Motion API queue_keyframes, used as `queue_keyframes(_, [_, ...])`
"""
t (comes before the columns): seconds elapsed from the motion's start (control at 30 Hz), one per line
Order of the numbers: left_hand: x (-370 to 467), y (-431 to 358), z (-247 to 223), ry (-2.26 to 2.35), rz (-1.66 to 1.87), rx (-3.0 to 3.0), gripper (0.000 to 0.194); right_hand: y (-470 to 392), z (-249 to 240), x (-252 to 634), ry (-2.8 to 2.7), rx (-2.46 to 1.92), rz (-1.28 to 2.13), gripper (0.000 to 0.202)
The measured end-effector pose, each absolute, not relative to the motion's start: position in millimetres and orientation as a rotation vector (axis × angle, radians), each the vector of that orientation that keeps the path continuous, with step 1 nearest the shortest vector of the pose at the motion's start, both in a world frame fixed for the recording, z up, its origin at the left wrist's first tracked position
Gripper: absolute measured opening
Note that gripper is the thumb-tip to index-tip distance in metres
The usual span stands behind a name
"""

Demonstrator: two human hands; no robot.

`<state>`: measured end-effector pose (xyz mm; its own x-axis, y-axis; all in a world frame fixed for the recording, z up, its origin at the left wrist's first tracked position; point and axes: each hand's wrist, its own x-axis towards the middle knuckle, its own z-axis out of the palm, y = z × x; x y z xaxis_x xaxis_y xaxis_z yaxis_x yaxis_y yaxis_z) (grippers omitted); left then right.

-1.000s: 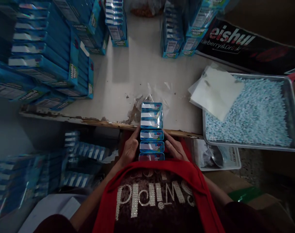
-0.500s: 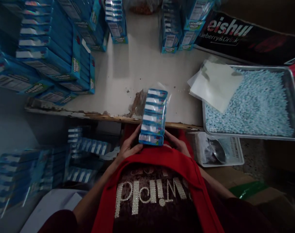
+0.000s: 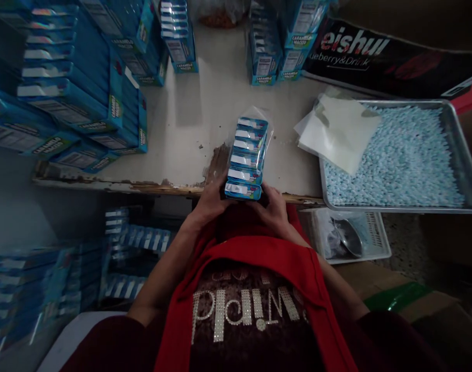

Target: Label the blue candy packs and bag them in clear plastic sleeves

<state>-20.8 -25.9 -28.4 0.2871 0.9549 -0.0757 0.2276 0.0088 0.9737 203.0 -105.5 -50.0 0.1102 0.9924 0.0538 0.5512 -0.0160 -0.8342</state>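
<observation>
A row of small blue candy boxes [image 3: 246, 161] in a clear plastic bag lies over the table's front edge, its near end toward me. My left hand [image 3: 212, 200] grips the near left side of this pack, thumb along the lower edge. On the near right side, my right hand [image 3: 272, 206] holds the same pack with its fingers closed around the end. The loose plastic of the clear bag [image 3: 259, 114] sticks out past the far end of the boxes. Some of the fingers are hidden under the pack.
Stacks of wrapped blue boxes [image 3: 65, 77] stand at the table's left. More packs [image 3: 263, 62] stand at the back. To the right, a metal tray [image 3: 398, 209] holds pale blue pieces, with white sheets [image 3: 336, 129] over its corner. A scoop [image 3: 350, 237] lies in a white basket [image 3: 383, 253] below.
Both hands have moved the bagged pack forward, away from my body and further onto the table. The view has shifted slightly.
</observation>
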Motion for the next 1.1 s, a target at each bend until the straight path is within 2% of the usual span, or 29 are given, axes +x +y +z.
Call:
queue_keyframes(0.17, [-14,-54,-37,1.263,0.847,1.493,0.054,-115,-48,205,-1.429,-1.679,0.767,0.054])
queue_keyframes(0.47, [-5,-98,-50,1.508,0.945,1.346,0.052,-136,-45,206,-1.289,-1.706,0.794,0.033])
queue_keyframes(0.7, [2,-104,-53,1.576,0.998,1.316,0.039,-132,-53,208,-1.212,-1.703,0.734,0.022])
queue_keyframes(0.77, [-2,-103,-52,1.557,0.999,1.347,0.052,-132,-53,212,-1.224,-1.704,0.717,0.033])
queue_keyframes(0.87, [-6,-95,-48,1.515,0.998,1.414,0.103,-130,-50,215,-1.312,-1.699,0.746,0.071])
queue_keyframes(0.9, [-5,-92,-45,1.492,0.965,1.435,0.113,-129,-49,214,-1.358,-1.695,0.776,0.078])
queue_keyframes(0.93, [-4,-89,-42,1.469,0.924,1.451,0.112,-127,-48,213,-1.403,-1.691,0.811,0.079])
queue_keyframes(1.03, [3,-83,-33,1.422,0.822,1.460,0.072,-122,-45,207,-1.439,-1.689,0.882,0.059])
queue_keyframes(1.1, [5,-83,-27,1.452,0.834,1.446,0.055,-119,-43,203,-1.397,-1.663,0.888,0.048])
